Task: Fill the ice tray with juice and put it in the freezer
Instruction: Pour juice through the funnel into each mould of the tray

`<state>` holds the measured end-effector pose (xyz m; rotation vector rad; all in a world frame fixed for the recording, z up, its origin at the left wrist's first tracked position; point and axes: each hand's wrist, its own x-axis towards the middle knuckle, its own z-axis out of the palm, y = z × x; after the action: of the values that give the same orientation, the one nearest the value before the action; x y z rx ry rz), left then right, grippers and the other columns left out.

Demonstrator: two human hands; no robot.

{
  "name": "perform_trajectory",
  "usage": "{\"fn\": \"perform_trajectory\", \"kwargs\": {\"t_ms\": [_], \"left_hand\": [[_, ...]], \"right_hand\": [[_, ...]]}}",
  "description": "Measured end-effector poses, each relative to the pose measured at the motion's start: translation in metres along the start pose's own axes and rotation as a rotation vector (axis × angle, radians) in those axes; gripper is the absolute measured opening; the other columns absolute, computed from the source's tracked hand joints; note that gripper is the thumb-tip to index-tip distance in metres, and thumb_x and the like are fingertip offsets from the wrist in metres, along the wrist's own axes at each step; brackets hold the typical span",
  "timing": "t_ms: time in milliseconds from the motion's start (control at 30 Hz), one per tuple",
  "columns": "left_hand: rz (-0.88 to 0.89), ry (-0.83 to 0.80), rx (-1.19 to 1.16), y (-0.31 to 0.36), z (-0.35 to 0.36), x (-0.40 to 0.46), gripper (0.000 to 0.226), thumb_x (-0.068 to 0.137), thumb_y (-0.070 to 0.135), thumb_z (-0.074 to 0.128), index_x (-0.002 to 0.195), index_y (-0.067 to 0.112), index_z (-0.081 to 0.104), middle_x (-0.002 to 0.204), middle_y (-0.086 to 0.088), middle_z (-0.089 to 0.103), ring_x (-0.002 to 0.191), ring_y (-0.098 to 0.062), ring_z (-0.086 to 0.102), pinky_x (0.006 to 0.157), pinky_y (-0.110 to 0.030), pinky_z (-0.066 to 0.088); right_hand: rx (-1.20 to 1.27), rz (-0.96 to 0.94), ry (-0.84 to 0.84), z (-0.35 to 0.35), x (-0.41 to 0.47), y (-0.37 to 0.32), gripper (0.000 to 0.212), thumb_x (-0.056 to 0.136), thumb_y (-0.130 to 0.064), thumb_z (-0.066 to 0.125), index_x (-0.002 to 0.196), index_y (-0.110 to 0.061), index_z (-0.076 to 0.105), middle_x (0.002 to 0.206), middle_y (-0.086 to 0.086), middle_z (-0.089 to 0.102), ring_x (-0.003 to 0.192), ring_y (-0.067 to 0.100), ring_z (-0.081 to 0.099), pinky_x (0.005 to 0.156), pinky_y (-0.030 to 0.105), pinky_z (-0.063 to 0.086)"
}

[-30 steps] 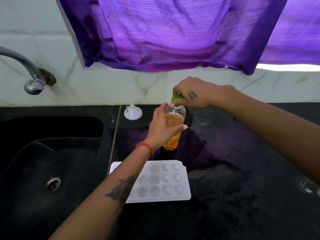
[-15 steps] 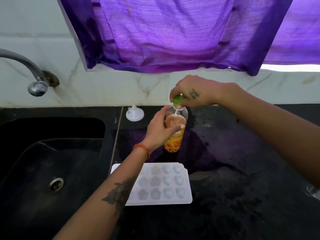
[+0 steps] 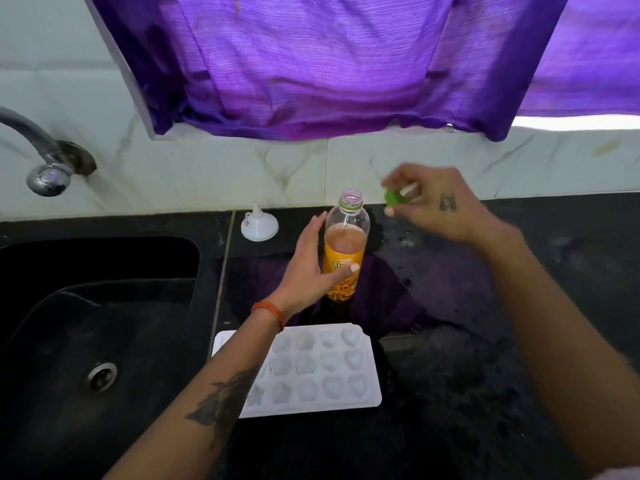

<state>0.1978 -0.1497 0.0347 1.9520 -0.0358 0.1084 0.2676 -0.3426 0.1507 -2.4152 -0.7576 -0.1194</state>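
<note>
The green cap [image 3: 394,197] is off the juice bottle [image 3: 345,244] now; in both earlier pictures it sits on the neck under the right hand [image 3: 437,202]. That hand, pinching the cap in its fingertips, is now up and to the right of the bottle, clear of it, where before it covers the top. The bottle's threaded mouth stands bare and open (a green ring remains round the neck). The left hand [image 3: 309,261] grips lower on the bottle than before, at the orange label, with the fingers behind and the thumb across the front.
</note>
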Motion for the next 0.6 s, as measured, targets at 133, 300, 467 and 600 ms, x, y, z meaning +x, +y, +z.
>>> {"fn": "perform_trajectory", "kwargs": {"t_ms": [133, 300, 467, 600], "left_hand": [[-0.053, 0.001, -0.072, -0.012, 0.005, -0.011, 0.082, 0.079, 0.026, 0.075, 0.144, 0.028, 0.026, 0.127, 0.014, 0.050, 0.113, -0.006, 0.054, 0.085, -0.014, 0.046], [-0.155, 0.016, -0.113, -0.024, 0.004, -0.016, 0.062, 0.083, 0.021, 0.070, 0.137, 0.019, 0.041, 0.130, 0.000, 0.055, 0.110, -0.017, 0.061, 0.089, -0.033, 0.054], [-0.170, 0.009, 0.048, -0.039, -0.019, -0.013, 0.042, 0.084, 0.023, 0.069, 0.124, 0.018, 0.058, 0.126, -0.001, 0.061, 0.101, -0.013, 0.064, 0.087, -0.029, 0.053], [-0.113, 0.105, 0.319, -0.048, -0.051, 0.009, 0.036, 0.083, 0.025, 0.069, 0.118, 0.020, 0.063, 0.116, -0.003, 0.066, 0.100, -0.015, 0.063, 0.089, -0.030, 0.050]], "right_hand": [[-0.008, 0.331, -0.133, 0.078, -0.050, 0.041, 0.033, 0.072, -0.012, 0.077, 0.104, -0.013, 0.068, 0.102, 0.013, 0.070, 0.095, 0.028, 0.066, 0.089, 0.036, 0.052], [-0.140, 0.369, -0.263, 0.137, -0.083, 0.055, 0.036, 0.077, -0.020, 0.074, 0.112, -0.018, 0.066, 0.113, 0.007, 0.065, 0.106, 0.026, 0.059, 0.089, 0.030, 0.047], [0.004, 0.371, -0.226, 0.131, -0.072, 0.051, 0.058, 0.073, -0.026, 0.078, 0.127, -0.019, 0.056, 0.128, 0.007, 0.057, 0.117, 0.024, 0.052, 0.098, 0.034, 0.044], [0.480, 0.325, 0.034, 0.120, -0.050, 0.024, 0.093, 0.064, -0.024, 0.085, 0.142, -0.022, 0.034, 0.137, 0.002, 0.048, 0.119, 0.013, 0.048, 0.098, 0.031, 0.042]]}}
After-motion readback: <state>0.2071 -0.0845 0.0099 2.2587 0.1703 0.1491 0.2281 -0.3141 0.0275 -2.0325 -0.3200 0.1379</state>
